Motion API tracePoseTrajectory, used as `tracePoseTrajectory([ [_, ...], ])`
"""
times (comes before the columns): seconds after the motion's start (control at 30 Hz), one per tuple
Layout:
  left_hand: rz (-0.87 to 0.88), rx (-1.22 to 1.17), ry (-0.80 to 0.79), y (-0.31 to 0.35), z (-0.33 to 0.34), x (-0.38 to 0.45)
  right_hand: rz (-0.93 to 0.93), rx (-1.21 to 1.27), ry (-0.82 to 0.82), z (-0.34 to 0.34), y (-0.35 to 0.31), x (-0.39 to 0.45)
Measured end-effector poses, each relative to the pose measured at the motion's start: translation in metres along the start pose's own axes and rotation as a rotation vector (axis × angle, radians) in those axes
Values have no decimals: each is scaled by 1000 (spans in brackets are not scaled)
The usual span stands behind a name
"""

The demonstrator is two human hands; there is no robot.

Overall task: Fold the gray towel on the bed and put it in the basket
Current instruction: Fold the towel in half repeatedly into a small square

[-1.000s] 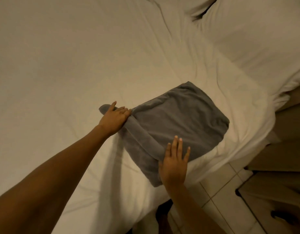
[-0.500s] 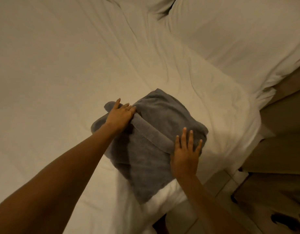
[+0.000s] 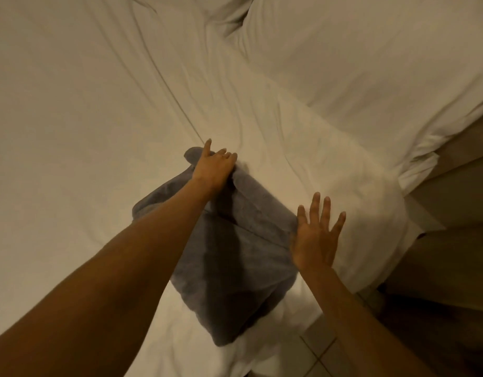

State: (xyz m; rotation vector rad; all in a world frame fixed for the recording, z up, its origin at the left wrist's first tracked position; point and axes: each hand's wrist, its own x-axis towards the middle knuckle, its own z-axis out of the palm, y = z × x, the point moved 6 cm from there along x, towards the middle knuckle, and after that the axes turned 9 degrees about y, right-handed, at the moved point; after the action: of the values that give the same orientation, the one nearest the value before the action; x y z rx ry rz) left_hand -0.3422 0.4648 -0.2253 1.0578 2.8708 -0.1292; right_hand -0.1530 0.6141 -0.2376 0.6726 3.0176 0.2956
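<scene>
Left arm stretched far forward from the lower left corner, bare, forearm rising diagonally toward the middle of the view; left hand (image 3: pixel 214 167) palm down, fingers curled together over cloth, thumb sticking up and apart. Right arm entering from the lower right, shorter reach, wrist bent back slightly; right hand (image 3: pixel 315 236) flat and open, back of the hand toward the camera, four fingers spread wide and pointing away, thumb out to the left

white bed (image 3: pixel 85 104), tiled floor (image 3: pixel 316 357), dim light
</scene>
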Motion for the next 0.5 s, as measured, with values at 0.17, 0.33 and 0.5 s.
tracePoseTrajectory([
  [0.17, -230, -88, 80, 6, 17, -8, -10, -60, -35, 2, -5, 10],
  [0.33, -251, -149, 81, 20, 25, -36, -136, 84, 131, -32, -25, -3],
  [0.5, -201, -174, -69, 28, 55, -51, -283, 125, 15, -8, -43, -27],
])
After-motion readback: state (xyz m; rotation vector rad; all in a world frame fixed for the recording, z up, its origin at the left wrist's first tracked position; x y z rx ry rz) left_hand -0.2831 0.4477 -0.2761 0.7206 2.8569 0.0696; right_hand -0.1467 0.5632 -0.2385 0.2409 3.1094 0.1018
